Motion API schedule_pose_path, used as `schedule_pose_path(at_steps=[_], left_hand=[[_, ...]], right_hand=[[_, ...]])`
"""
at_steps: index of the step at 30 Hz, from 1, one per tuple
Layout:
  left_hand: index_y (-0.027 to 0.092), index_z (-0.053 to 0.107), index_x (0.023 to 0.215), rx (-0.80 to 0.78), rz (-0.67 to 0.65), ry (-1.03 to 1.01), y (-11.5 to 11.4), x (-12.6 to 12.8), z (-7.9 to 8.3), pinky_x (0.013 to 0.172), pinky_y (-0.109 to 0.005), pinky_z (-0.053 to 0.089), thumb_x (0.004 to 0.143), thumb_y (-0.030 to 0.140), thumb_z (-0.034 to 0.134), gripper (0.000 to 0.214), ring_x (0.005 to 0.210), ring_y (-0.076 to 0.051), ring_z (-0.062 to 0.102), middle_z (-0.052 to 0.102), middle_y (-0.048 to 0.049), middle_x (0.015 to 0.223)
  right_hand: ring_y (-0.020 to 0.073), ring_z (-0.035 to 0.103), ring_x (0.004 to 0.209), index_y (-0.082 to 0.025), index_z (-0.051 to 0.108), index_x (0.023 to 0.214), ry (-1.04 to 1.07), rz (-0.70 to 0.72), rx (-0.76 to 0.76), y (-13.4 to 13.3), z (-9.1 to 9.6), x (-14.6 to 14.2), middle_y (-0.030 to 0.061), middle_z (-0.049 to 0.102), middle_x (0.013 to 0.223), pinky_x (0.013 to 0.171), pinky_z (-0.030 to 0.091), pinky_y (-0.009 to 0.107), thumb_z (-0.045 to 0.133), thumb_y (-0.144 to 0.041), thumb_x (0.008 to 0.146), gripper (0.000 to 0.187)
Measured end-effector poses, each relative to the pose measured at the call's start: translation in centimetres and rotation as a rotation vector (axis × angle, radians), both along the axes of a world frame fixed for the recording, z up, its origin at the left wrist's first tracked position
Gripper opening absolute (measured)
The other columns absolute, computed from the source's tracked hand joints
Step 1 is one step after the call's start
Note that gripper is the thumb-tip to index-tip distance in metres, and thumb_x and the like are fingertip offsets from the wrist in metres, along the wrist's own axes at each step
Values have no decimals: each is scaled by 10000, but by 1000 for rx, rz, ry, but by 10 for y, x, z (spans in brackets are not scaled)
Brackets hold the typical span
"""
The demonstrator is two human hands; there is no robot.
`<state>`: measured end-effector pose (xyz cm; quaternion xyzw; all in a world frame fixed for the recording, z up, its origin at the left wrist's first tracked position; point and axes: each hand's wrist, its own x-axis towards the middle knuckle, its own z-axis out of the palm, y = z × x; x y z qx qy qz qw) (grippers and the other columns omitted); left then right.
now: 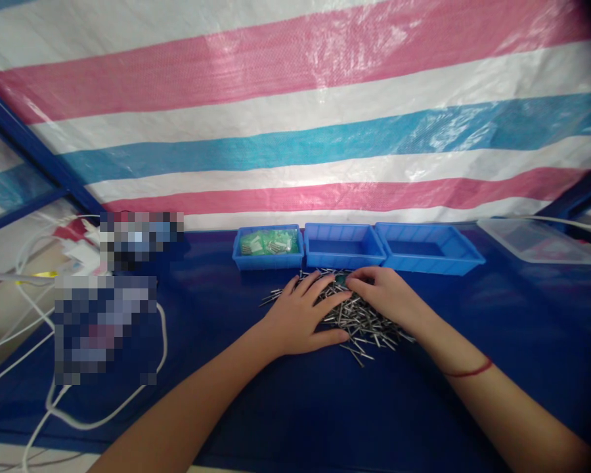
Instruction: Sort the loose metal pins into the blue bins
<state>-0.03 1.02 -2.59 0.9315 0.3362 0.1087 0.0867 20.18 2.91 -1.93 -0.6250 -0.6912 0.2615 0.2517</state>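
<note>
A heap of thin metal pins (359, 322) lies on the dark blue table (285, 407) in front of me. My left hand (303, 315) rests flat on the left side of the heap, fingers stretched out and spread. My right hand (381, 295) lies on the far right of the heap with fingers curled together near a small green piece; what it pinches is too small to make out. A thin red string circles my right wrist.
Three blue bins stand in a row behind the heap: the left bin (268, 248) holds green parts, the middle bin (343, 245) and right bin (428, 247) look bare. A clear lid (542, 240) lies far right. White cables (54, 394) trail at the left. A striped tarp hangs behind.
</note>
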Motion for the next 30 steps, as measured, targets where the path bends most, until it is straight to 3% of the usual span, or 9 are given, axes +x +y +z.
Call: schedule_pose_path(at_steps=[5, 9, 19, 30], left_hand=[[301, 346, 1420, 12, 2, 4, 1, 0, -3, 1107, -565, 207, 855, 652, 404, 667, 1405, -323, 208, 278, -78, 1526], [296, 351, 1419, 15, 1, -2, 1, 0, -4, 1105, -570, 212, 855, 650, 408, 668, 1405, -327, 207, 288, -83, 1520], [326, 436, 1368, 17, 4, -79, 0, -1, -2, 1106, -550, 230, 829, 624, 492, 619, 1383, -339, 254, 288, -82, 1512], [288, 493, 1307, 8, 33, -120, 1, -1, -1, 1089, -524, 279, 840, 559, 525, 542, 1335, -320, 339, 320, -112, 1478]], right_hand=[[227, 681, 786, -179, 709, 807, 55, -23, -3, 1, -4, 0, 56, 737, 815, 741, 489, 318, 510, -268, 775, 221], [214, 678, 746, -176, 657, 862, 94, -66, -4, 2, -11, 1, 56, 721, 791, 688, 498, 313, 536, -281, 761, 190], [190, 643, 706, -171, 573, 823, 429, -126, 72, -5, -10, -6, 51, 674, 762, 693, 496, 325, 622, -271, 713, 157], [175, 558, 705, -210, 585, 809, 148, -110, 438, -24, 9, -9, 29, 646, 796, 680, 446, 306, 563, -227, 789, 35]])
